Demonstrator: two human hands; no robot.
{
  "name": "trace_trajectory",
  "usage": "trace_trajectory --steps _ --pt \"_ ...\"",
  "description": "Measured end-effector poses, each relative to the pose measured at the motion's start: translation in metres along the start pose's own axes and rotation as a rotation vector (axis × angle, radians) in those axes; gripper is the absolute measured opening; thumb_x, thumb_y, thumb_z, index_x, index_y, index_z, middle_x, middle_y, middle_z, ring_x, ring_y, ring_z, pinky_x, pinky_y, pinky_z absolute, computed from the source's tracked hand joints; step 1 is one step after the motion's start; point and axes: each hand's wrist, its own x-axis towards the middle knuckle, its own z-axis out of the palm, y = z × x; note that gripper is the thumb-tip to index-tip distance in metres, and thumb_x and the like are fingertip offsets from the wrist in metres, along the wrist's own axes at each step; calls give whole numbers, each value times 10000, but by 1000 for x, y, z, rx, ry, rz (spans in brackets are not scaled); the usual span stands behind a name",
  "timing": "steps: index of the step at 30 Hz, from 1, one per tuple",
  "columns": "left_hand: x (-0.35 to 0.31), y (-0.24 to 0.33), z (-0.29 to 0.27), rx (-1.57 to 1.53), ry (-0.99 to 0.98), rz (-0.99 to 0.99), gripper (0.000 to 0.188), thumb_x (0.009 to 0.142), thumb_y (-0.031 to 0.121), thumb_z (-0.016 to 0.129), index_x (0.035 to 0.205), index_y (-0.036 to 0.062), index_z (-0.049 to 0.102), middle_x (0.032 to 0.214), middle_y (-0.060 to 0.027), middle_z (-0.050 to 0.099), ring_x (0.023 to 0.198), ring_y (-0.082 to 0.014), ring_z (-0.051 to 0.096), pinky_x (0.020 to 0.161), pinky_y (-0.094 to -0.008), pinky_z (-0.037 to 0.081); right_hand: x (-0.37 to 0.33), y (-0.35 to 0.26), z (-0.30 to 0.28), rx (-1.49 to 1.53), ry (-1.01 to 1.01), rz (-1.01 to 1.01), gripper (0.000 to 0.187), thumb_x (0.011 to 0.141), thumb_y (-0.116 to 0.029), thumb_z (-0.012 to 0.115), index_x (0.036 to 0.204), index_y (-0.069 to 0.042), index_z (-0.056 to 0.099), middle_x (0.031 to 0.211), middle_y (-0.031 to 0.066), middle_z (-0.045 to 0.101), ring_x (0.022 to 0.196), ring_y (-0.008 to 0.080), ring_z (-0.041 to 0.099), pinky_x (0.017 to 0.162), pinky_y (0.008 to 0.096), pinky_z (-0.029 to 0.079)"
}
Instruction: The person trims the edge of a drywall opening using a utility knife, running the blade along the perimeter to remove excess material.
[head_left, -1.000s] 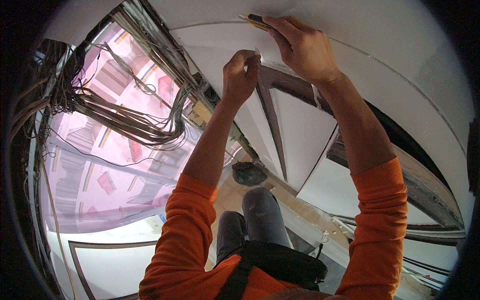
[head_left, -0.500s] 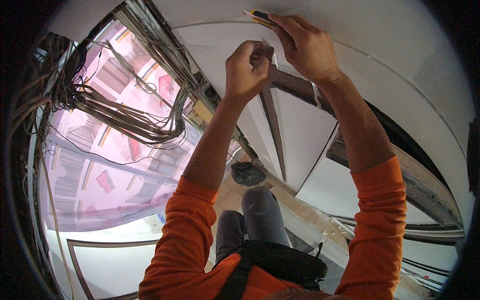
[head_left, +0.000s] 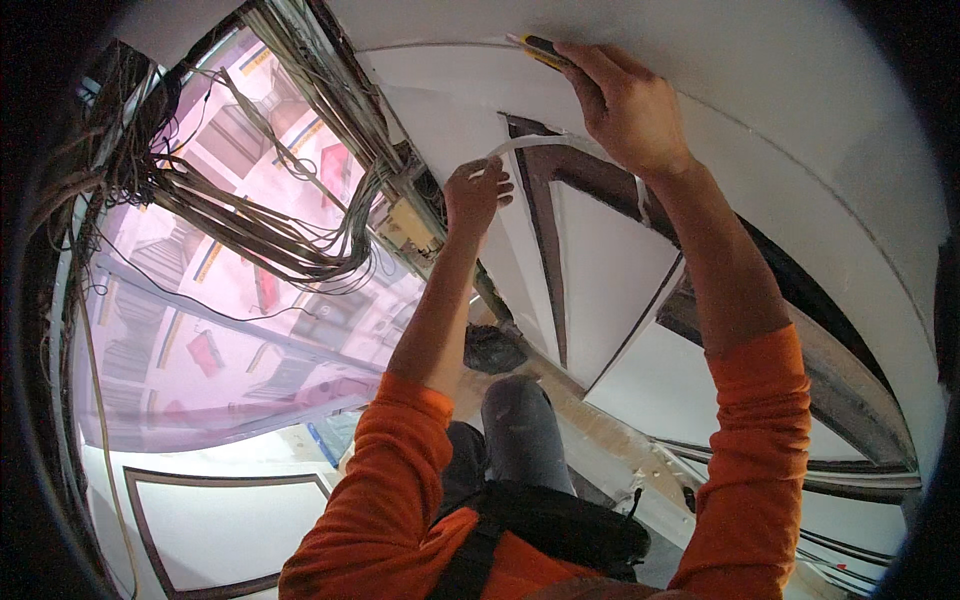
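White panel (head_left: 440,95) behind; pale strip (head_left: 535,141) pinched by left hand (head_left: 478,195), arched over dark trim (head_left: 590,175); yellow-black cutter (head_left: 543,52) gripped by right hand (head_left: 632,110) near panel seam (head_left: 440,44).

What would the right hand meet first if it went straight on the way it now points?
Leading with its yellow-and-black tool, the right hand would probably meet the white panel first; whether the tip touches it is unclear.
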Motion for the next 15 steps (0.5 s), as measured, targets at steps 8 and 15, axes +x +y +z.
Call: trace_trajectory --steps 8,15 --pt "-28 -12 43 -225 -288 -135 474 984 406 691 1174 -25 638 985 -120 700 852 -206 699 746 -343 612 -4 4 5 -6 5 -5 249 978 -162 681 1218 -105 709 1035 121 743 870 330 738 725 415 590" --pt "-25 38 93 -183 -304 -240 378 1033 424 590 1112 59 649 983 -82 720 873 -191 707 801 -359 604 2 -5 -4 26 15 -46 244 978 -161 683 1213 -100 713 1045 128 743 887 341 736 730 423 585"
